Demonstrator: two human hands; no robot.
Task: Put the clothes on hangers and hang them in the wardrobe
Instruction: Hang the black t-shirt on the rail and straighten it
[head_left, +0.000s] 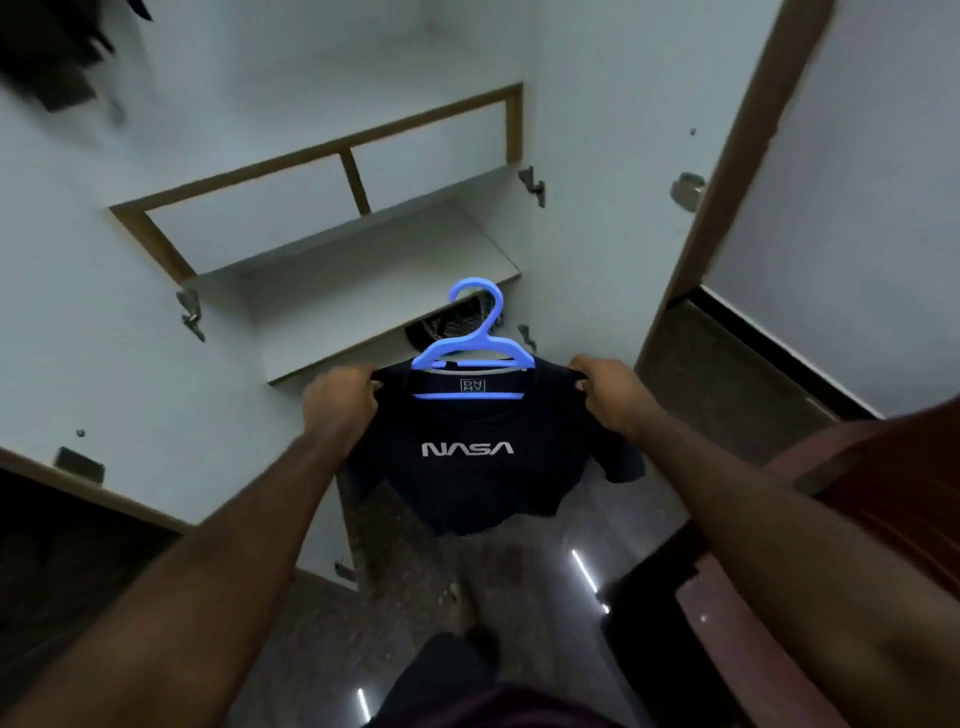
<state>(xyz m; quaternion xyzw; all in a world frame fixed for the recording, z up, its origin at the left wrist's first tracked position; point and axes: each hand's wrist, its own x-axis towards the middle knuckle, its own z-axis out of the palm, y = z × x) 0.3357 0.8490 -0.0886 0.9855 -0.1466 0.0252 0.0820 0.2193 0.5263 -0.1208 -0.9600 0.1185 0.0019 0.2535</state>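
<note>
A dark navy T-shirt (467, 483) with white NASA lettering hangs on a blue plastic hanger (475, 343), whose hook stands up above the collar. My left hand (340, 397) grips the shirt's left shoulder and my right hand (605, 387) grips its right shoulder, holding the shirt spread out in front of the open wardrobe (332, 249). The hanger's arms are inside the shirt, and its lower bar shows through the neck opening.
White wardrobe shelves (363, 291) lie ahead, with a dark item (452, 322) on a lower shelf behind the hanger hook. Open wardrobe doors (649, 208) flank both sides. Dark clothes (47, 57) hang at top left. A dark wooden piece of furniture (691, 582) stands at lower right.
</note>
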